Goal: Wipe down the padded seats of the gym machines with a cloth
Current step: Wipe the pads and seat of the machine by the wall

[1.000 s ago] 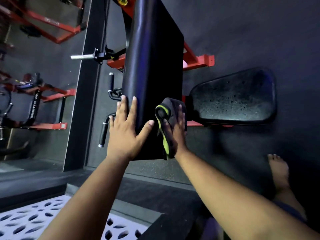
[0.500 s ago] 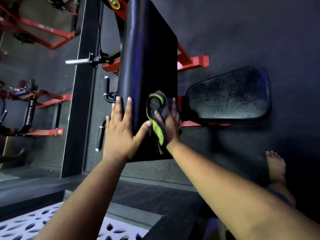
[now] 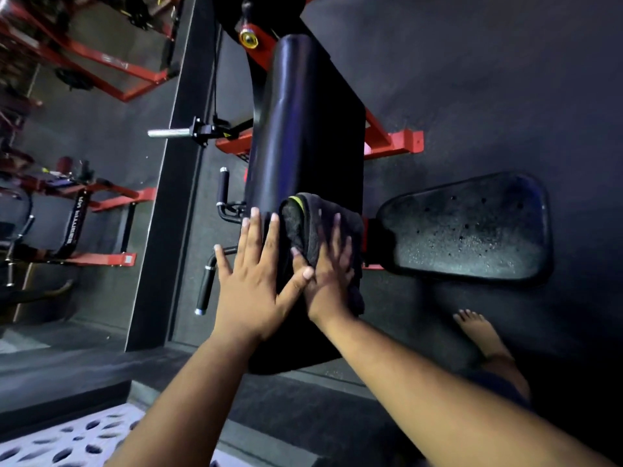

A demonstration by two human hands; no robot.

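A tall black padded back rest of a red-framed gym machine stands upright in the middle of the view. Its black padded seat, speckled with droplets, lies to the right. My left hand lies flat with spread fingers on the pad's lower left edge, holding nothing. My right hand presses a dark cloth with a lime-green edge flat against the pad's lower part. My two thumbs touch between the hands.
Black handle grips and a chrome weight peg stick out left of the pad. Red machine frames stand further left. My bare foot rests on the dark rubber floor at lower right. A white perforated mat lies bottom left.
My right hand has slid the cloth leftwards on the pad until it meets my left thumb. The cloth's green edge has turned mostly under. The left hand stays on the pad.
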